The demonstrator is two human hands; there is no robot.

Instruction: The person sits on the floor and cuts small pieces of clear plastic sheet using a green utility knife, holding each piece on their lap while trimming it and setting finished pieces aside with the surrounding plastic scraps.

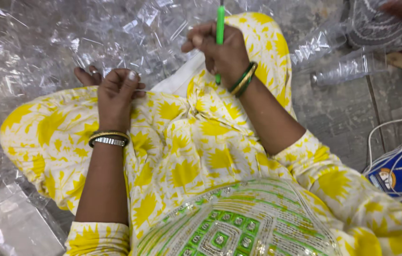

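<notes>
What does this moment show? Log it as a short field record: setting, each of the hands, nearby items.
setting: person seated on a grey floor, legs in yellow-and-white patterned cloth
right hand: right hand closed around a green pen-like stick, held upright
left hand: left hand curled, resting on the lap at the edge of the clear plastic; whether it holds anything cannot be told
wrists: bangles on both
around: heap of clear plastic bags, stacked clear cups, white cord, blue packet
</notes>
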